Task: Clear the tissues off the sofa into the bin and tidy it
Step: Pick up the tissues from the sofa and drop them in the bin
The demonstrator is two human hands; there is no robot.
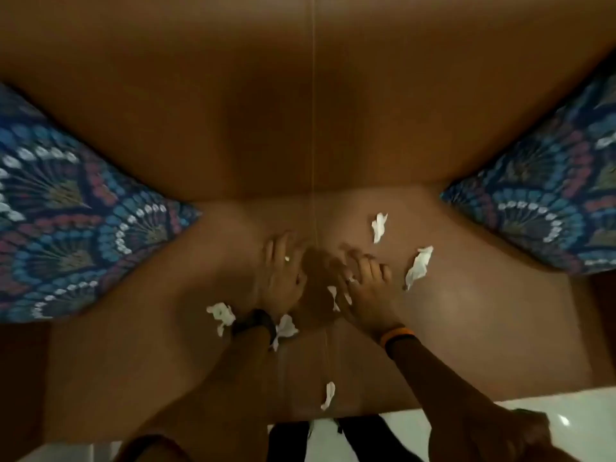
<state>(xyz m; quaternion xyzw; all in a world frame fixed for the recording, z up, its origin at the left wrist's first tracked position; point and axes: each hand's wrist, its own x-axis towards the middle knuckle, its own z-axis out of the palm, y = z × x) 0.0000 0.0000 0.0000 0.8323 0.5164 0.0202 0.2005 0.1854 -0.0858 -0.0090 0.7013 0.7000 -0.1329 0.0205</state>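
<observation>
Both hands reach over the brown sofa seat (466, 328). My left hand (281, 275) lies flat, fingers apart, holding nothing. My right hand (361, 288) is spread just right of it, with a small white tissue scrap (333, 296) showing beside its palm; whether it grips that scrap is unclear. Several crumpled white tissues lie loose on the seat: one (220, 313) left of my left wrist, one (286, 328) partly under that wrist, one (379, 225) near the backrest, one (418, 265) right of my right hand, one (328, 395) near the front edge. No bin is in view.
Two blue patterned cushions lean in the sofa corners, one at the left (66, 211) and one at the right (546, 201). The brown backrest (300, 95) fills the top. White floor (533, 418) and my dark trouser legs (333, 438) show below the seat's front edge.
</observation>
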